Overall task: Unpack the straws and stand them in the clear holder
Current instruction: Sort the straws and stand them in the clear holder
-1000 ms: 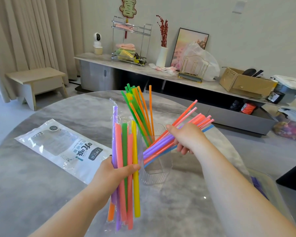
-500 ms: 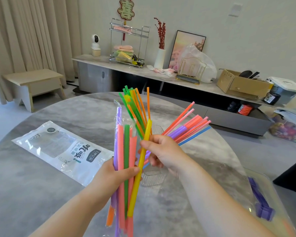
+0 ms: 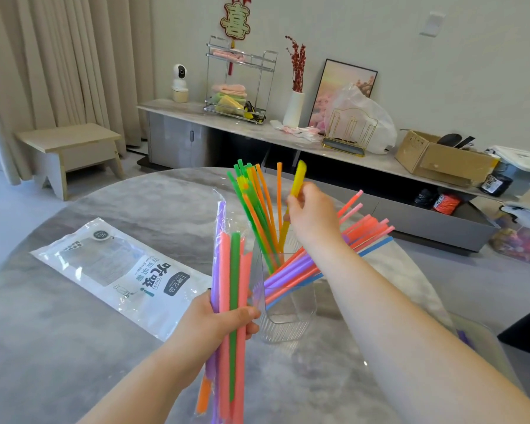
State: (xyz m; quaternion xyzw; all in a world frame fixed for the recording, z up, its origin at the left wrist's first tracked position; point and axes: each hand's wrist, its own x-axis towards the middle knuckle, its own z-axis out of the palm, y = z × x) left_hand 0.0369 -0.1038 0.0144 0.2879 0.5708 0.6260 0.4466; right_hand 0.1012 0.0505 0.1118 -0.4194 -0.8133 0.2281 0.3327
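Left hand (image 3: 214, 325) grips the wrapped straw bundle (image 3: 233, 270). Right hand (image 3: 311, 214) pinches 1 yellow straw (image 3: 297, 179), its lower end apparently inside the clear holder (image 3: 288, 310).

One wide-angle view, worn on the person's head, faces forward and down across the round grey marbled table (image 3: 58, 347). It sits close: left hand (image 3: 214, 327) and right hand (image 3: 314, 218) fill the middle, forearms entering from below. Beyond the table's far edge, a long grey sideboard (image 3: 172, 139) lines the wall.
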